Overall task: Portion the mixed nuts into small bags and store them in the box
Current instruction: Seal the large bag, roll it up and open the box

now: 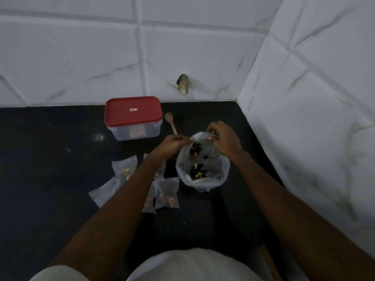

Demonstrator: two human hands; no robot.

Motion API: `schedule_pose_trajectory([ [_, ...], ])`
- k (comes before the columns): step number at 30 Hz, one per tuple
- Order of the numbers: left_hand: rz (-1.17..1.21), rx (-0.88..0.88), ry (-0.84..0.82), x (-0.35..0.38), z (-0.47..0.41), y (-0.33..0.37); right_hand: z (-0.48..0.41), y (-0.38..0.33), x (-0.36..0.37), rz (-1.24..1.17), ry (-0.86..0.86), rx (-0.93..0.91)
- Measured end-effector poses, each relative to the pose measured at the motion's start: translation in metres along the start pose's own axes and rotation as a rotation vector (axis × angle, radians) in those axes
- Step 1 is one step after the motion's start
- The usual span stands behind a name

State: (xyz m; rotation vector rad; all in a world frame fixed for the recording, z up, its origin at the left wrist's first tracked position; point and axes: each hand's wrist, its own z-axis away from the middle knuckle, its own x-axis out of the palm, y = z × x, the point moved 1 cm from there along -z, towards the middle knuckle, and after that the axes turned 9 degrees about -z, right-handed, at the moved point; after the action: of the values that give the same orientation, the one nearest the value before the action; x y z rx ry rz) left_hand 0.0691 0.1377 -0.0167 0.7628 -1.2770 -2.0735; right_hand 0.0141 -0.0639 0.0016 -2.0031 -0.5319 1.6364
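A small bag of clear plastic is held up by its top edge between the two hands, just above the counter and right of centre. One end of that edge is pinched by the curled fingers and thumb of the left hand, and the other end is pinched in the same way by the right hand. Some mixed nuts, dark and pale pieces together, are seen through the bag's side.

Directly beneath it, a large bag of thin white plastic is spread open on the counter, with more nuts lying at its bottom. To the left of the large bag, several filled bags are laid flat on the dark surface, partly covered by the left forearm; one empty bag is seen at the outer left of the group.

Farther back, near the wall, the box is set, made of clear plastic and closed with a red lid. A wooden spoon lies just to the right of it, its bowl turned toward the wall and its handle end hidden behind the left hand.

The counter is bordered at the back and on the right by a tiled wall of white, veined tiles.
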Motion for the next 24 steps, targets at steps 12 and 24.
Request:
schedule_pose_trajectory([
  [12,-0.293,0.166,0.365,0.006,0.003,-0.004,0.02,0.015,-0.004,-0.166,0.026,0.237],
  [24,-0.165,0.022,0.252,-0.003,0.016,-0.011,0.044,0.024,-0.002,-0.171,0.159,0.363],
])
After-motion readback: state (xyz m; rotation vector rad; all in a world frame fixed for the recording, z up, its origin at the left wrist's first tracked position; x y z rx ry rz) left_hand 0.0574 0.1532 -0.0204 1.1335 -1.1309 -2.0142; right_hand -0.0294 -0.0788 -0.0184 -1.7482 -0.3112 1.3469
